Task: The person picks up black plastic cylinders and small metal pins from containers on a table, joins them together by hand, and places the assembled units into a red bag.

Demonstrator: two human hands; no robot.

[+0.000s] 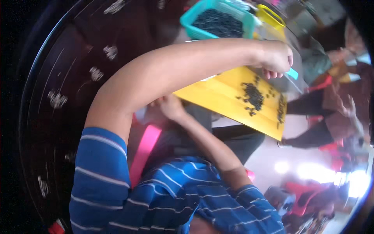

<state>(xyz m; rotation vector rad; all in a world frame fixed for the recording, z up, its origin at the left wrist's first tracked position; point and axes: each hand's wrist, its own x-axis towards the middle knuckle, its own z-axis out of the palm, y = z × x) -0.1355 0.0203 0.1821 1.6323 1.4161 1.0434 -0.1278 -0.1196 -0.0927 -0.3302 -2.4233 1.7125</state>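
Observation:
My left arm reaches across to the right, above a yellow sheet or tray (pixel 230 87). At its end my left hand (pixel 278 58) is closed around a turquoise flat piece (pixel 292 73), whose end sticks out below the fist; its kind I cannot make out. A pile of small dark pieces (pixel 253 96) lies on the yellow surface, with more along its right edge. My right hand (pixel 171 108) is near the yellow surface's left corner, crossed under the left forearm. Its fingers look curled, partly hidden by that forearm, and what they hold cannot be seen.
Beyond my left forearm stands a turquoise basket (pixel 186 19) full of dark thin pieces, beside a yellow container (pixel 269 15). White tangled loops (pixel 57 99) are scattered on the dark surface at left. A pink strip (pixel 145 154) is near my lap. Other people (pixel 343 109) are at right.

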